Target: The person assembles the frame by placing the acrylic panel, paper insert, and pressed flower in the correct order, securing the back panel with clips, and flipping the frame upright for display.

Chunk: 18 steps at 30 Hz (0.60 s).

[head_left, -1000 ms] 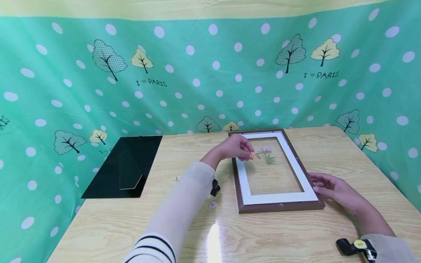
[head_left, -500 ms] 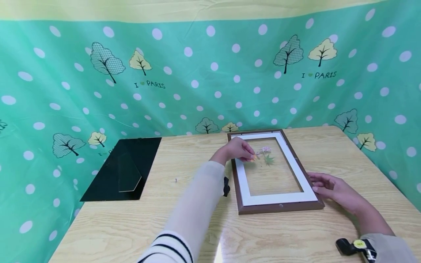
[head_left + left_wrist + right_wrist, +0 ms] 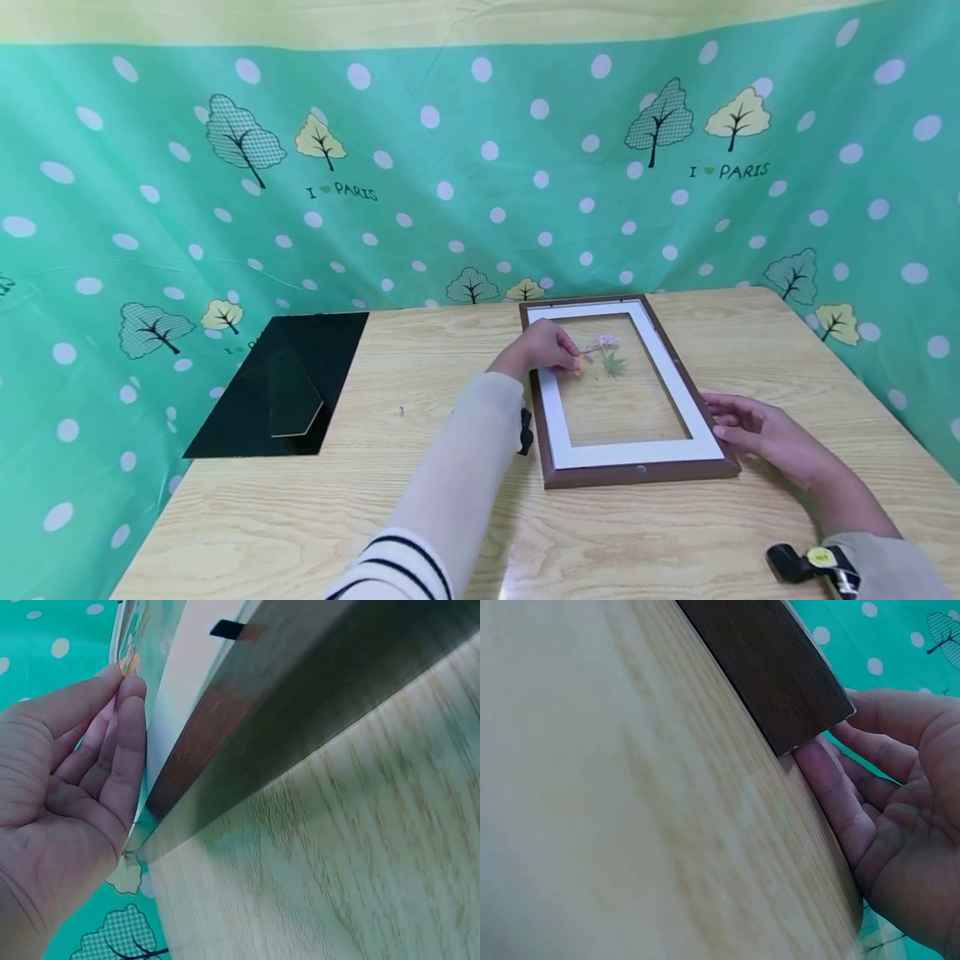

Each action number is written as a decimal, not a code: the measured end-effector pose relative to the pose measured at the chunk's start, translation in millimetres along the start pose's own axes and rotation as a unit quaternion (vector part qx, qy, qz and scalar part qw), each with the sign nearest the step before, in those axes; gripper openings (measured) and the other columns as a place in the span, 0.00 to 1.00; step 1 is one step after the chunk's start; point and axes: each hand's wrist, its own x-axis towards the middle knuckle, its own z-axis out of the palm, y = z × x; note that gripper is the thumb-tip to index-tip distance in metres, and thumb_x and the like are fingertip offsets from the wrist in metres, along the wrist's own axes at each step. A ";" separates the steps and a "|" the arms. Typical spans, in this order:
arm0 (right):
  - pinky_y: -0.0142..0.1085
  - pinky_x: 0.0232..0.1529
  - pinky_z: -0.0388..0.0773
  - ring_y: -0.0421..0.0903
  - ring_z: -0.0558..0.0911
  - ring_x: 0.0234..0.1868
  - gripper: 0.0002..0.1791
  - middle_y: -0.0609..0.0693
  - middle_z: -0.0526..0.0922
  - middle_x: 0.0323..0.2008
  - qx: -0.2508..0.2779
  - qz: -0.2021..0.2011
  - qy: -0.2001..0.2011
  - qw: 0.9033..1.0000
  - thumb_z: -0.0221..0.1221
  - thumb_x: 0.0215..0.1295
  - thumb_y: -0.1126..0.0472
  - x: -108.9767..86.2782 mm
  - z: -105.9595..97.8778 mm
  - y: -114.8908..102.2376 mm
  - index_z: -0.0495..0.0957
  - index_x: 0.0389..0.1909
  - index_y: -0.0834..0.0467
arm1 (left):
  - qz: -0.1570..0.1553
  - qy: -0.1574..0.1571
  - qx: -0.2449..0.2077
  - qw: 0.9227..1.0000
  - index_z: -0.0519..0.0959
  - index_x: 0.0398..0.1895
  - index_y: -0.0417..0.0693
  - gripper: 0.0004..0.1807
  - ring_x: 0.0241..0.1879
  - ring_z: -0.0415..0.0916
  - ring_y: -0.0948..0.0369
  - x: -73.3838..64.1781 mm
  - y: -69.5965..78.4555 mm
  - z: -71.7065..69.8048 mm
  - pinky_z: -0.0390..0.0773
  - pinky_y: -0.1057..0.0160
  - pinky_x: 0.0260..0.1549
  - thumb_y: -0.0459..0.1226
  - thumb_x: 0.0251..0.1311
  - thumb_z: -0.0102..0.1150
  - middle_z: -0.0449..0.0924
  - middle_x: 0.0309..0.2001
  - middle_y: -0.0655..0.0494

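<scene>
A brown picture frame with a white mat lies on the table, its mat opening facing up. Over the left of the opening, my left hand pinches a small orange flower between thumb and fingertips. In the left wrist view the same flower shows at the fingertips, partly hidden. Beside it in the frame lie a pink flower on a thin stem and a green leaf. My right hand holds the frame's near right corner, thumb and fingers at its edge.
A black backing board with a folded stand lies at the table's left. A tiny purple bit rests on the wood table. A green dotted curtain hangs behind.
My left hand has moved slightly lower and to the right over the frame, still pinching the orange flower. The right hand stays at the frame's corner.
</scene>
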 end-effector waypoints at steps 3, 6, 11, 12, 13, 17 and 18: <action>0.25 0.45 0.75 0.33 0.75 0.46 0.34 0.58 0.74 0.54 -0.003 0.000 0.000 1.000 0.59 0.70 0.60 0.1 0.4 -1.6 0.58 0.71 0.69 | 0.001 0.005 -0.009 1.000 0.85 0.34 0.38 0.05 0.27 0.83 0.59 -2.0 0.1 -2.5 0.82 0.66 0.28 0.27 0.55 0.68 0.84 0.26 0.53; 0.24 0.44 0.73 0.34 0.74 0.46 0.35 0.57 0.74 0.53 -0.008 0.001 0.003 1.000 0.59 0.69 0.59 -1.0 0.4 -1.4 0.58 0.70 0.69 | 0.005 0.004 -0.011 1.000 0.84 0.35 0.39 0.06 0.28 0.84 0.58 -3.7 0.8 -4.3 0.82 0.66 0.29 0.26 0.54 0.67 0.84 0.26 0.52; 0.24 0.44 0.73 0.33 0.74 0.46 0.35 0.57 0.73 0.55 -0.017 0.012 0.007 1.000 0.59 0.69 0.58 -2.3 1.1 -1.7 0.58 0.70 0.69 | 0.009 -0.014 0.019 1.000 0.85 0.36 0.40 0.06 0.29 0.84 0.57 -6.5 3.1 -6.9 0.82 0.65 0.28 0.26 0.55 0.66 0.84 0.27 0.52; 0.24 0.44 0.73 0.33 0.74 0.46 0.35 0.58 0.73 0.56 -0.018 0.015 0.007 1.000 0.59 0.69 0.58 -2.4 1.4 -2.0 0.58 0.70 0.69 | 0.011 -0.020 0.030 0.999 0.86 0.36 0.40 0.06 0.29 0.84 0.57 -7.0 3.4 -6.7 0.82 0.65 0.28 0.26 0.56 0.66 0.84 0.27 0.53; 0.24 0.44 0.73 0.33 0.74 0.46 0.36 0.59 0.72 0.56 -0.018 0.016 0.007 1.000 0.59 0.69 0.58 -2.4 1.7 -2.4 0.58 0.71 0.69 | 0.011 -0.026 0.042 0.999 0.86 0.37 0.41 0.06 0.29 0.83 0.58 -7.6 3.9 -6.3 0.82 0.66 0.28 0.27 0.57 0.66 0.84 0.27 0.54; 0.24 0.44 0.73 0.33 0.74 0.46 0.36 0.59 0.73 0.56 -0.020 0.021 0.008 1.000 0.60 0.69 0.56 -1.4 2.8 -4.3 0.58 0.70 0.69 | 0.017 -0.040 0.092 0.995 0.87 0.38 0.41 0.06 0.28 0.82 0.61 -10.0 7.0 -3.8 0.81 0.68 0.28 0.28 0.59 0.65 0.84 0.27 0.56; 0.24 0.44 0.73 0.33 0.74 0.46 0.36 0.59 0.73 0.56 -0.019 0.021 0.008 1.000 0.60 0.69 0.56 -0.9 3.2 -4.5 0.59 0.70 0.69 | 0.018 -0.040 0.104 0.994 0.87 0.38 0.41 0.05 0.28 0.82 0.61 -10.5 8.1 -3.4 0.81 0.68 0.28 0.28 0.59 0.65 0.84 0.27 0.57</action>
